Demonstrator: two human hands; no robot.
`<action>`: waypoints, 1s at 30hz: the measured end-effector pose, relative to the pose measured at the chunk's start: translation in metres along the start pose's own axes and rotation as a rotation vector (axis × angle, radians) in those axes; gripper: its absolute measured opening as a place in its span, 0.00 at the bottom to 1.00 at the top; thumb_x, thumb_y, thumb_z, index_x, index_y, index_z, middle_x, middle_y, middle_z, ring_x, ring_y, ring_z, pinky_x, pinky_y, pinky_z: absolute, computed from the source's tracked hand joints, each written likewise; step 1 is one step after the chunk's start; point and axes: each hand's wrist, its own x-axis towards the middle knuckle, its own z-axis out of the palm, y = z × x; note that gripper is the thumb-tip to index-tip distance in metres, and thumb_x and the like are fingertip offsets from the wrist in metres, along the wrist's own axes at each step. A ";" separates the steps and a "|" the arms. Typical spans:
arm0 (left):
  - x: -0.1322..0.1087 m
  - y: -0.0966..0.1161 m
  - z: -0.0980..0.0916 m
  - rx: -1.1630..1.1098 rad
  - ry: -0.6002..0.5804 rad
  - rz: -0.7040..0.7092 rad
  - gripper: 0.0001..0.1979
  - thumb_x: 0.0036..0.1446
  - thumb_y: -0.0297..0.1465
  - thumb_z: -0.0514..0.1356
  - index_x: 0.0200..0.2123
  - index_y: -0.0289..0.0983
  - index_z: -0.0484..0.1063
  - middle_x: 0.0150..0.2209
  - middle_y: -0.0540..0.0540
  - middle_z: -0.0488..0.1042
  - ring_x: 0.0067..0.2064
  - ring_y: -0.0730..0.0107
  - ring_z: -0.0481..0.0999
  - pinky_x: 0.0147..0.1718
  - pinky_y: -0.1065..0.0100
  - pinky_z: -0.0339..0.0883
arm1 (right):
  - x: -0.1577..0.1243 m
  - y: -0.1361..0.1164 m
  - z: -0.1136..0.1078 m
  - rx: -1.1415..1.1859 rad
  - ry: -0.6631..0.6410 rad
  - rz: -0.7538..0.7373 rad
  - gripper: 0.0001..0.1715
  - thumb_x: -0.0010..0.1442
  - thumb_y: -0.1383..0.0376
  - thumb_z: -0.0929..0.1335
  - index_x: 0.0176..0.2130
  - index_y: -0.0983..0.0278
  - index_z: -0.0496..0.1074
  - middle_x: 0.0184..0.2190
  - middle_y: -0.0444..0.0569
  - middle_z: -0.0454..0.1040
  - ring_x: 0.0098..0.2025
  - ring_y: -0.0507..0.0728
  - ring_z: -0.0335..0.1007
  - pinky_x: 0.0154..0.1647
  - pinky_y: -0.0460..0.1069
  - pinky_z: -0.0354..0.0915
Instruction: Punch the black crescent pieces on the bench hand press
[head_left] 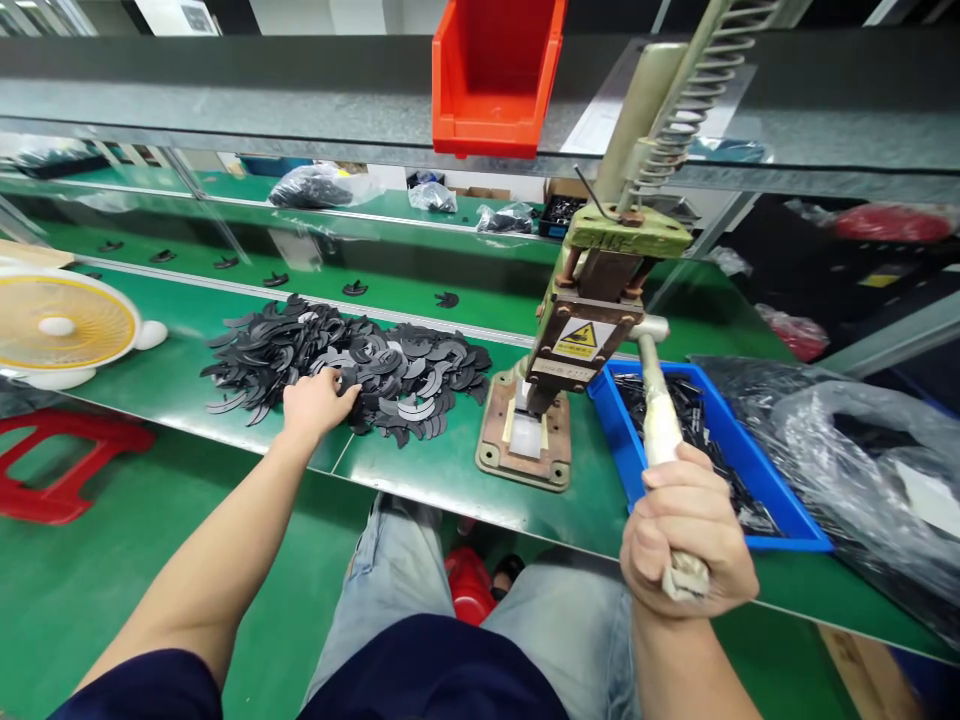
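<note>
My left hand (313, 402) is at the near edge of a pile of black, curved, crescent-like pieces (420, 375). Its thumb and fingers are bent together around a black curved piece (347, 379), partly hidden by them. My right hand (690, 530) is wrapped round the taped handle of a lever (661, 425), which belongs to a hand press (585, 330). Under the press head, a pale metal fixture (527, 434) sits on the bolted base plate (491, 452); what lies beneath the ram is hard to make out.
Right of the press stands a blue bin (787, 520) of black parts, beside clear plastic bags (862, 450). A fan (60, 325) is at the left of the green bench (420, 485). An orange bin (487, 135) hangs above. Several black pieces lie along the strip behind.
</note>
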 end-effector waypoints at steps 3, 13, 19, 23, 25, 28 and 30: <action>0.003 -0.002 -0.002 -0.053 0.035 -0.016 0.27 0.61 0.51 0.62 0.54 0.37 0.76 0.49 0.32 0.84 0.54 0.35 0.80 0.54 0.45 0.68 | 0.000 0.000 0.001 0.005 0.005 -0.002 0.10 0.55 0.69 0.73 0.28 0.59 0.69 0.26 0.41 0.75 0.35 0.59 0.77 0.57 0.72 0.73; -0.027 0.024 -0.015 -0.544 -0.001 0.292 0.18 0.62 0.46 0.63 0.47 0.39 0.79 0.39 0.45 0.81 0.38 0.62 0.79 0.42 0.63 0.75 | 0.000 -0.004 0.003 -0.006 0.014 -0.023 0.09 0.58 0.67 0.72 0.29 0.58 0.68 0.26 0.40 0.74 0.36 0.58 0.77 0.58 0.71 0.74; -0.083 0.096 -0.001 -0.626 -0.199 0.627 0.14 0.66 0.44 0.62 0.44 0.43 0.82 0.42 0.44 0.82 0.41 0.60 0.80 0.41 0.62 0.75 | -0.002 -0.007 0.003 0.006 0.007 -0.002 0.08 0.60 0.67 0.71 0.31 0.59 0.68 0.26 0.41 0.73 0.38 0.58 0.76 0.60 0.72 0.72; -0.113 0.135 0.031 -0.715 -0.259 0.650 0.12 0.67 0.43 0.62 0.43 0.42 0.80 0.39 0.44 0.80 0.38 0.60 0.80 0.38 0.61 0.75 | -0.004 -0.008 0.000 0.008 -0.022 0.011 0.08 0.61 0.67 0.71 0.31 0.59 0.69 0.27 0.42 0.73 0.39 0.58 0.76 0.61 0.72 0.71; -0.119 0.144 0.045 -0.772 -0.275 0.609 0.13 0.66 0.44 0.62 0.43 0.42 0.79 0.39 0.44 0.80 0.37 0.61 0.80 0.38 0.61 0.75 | -0.004 -0.008 -0.001 0.007 -0.040 0.019 0.07 0.60 0.68 0.71 0.32 0.59 0.69 0.28 0.41 0.74 0.39 0.58 0.77 0.61 0.73 0.71; -0.113 0.147 0.051 -0.828 -0.269 0.477 0.16 0.67 0.48 0.62 0.41 0.42 0.77 0.36 0.45 0.81 0.36 0.61 0.80 0.39 0.61 0.75 | -0.004 -0.008 -0.002 0.012 -0.046 0.019 0.07 0.59 0.68 0.71 0.32 0.58 0.68 0.28 0.41 0.74 0.40 0.58 0.77 0.62 0.73 0.71; -0.103 0.150 0.046 -0.878 -0.314 0.389 0.19 0.66 0.52 0.62 0.40 0.42 0.75 0.31 0.47 0.79 0.34 0.62 0.80 0.36 0.63 0.74 | -0.004 -0.007 -0.002 0.011 -0.041 0.017 0.07 0.59 0.67 0.71 0.32 0.58 0.68 0.27 0.41 0.73 0.40 0.58 0.77 0.62 0.73 0.71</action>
